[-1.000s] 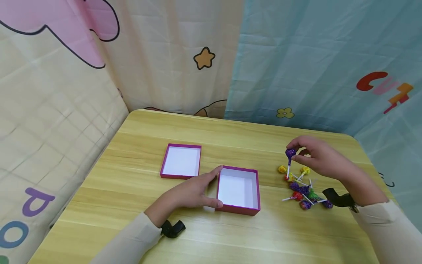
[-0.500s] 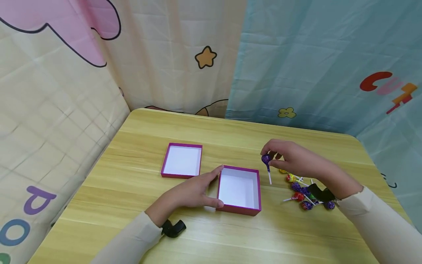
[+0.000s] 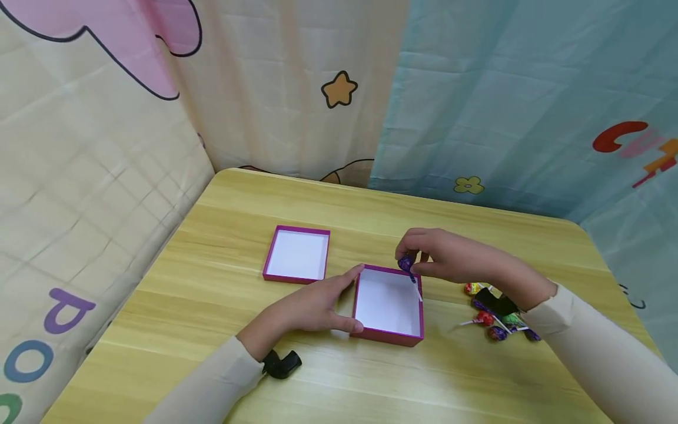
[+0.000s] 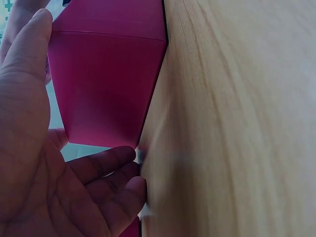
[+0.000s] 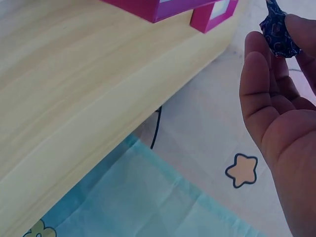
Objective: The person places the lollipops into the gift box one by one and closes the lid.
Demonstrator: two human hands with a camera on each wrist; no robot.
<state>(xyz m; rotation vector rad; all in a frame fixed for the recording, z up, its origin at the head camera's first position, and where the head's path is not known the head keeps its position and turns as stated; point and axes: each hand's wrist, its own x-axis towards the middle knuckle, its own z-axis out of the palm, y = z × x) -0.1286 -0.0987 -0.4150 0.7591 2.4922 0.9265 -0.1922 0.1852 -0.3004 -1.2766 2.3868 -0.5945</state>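
Note:
A magenta box with a white inside stands uncovered on the table. At its left side my left hand holds it between thumb and index finger, one at each left corner. The left wrist view has the box's plain side wall, with the other fingers loosely bent beside it. My right hand pinches a purple-wrapped lollipop by its head, over the box's far right part. Its white stick points down toward the right rim. In the right wrist view the wrapped head sits between thumb and fingers.
The box's lid lies inside up on the wooden table, behind and left of the box. Several lollipops in red, yellow, green and purple wrappers are heaped to the right, partly hidden by the right wrist. Printed curtains hang behind the table.
My right hand has carried the purple lollipop leftward from above the heap to over the box. The left hand has stayed on the box. The head view has shifted slightly.

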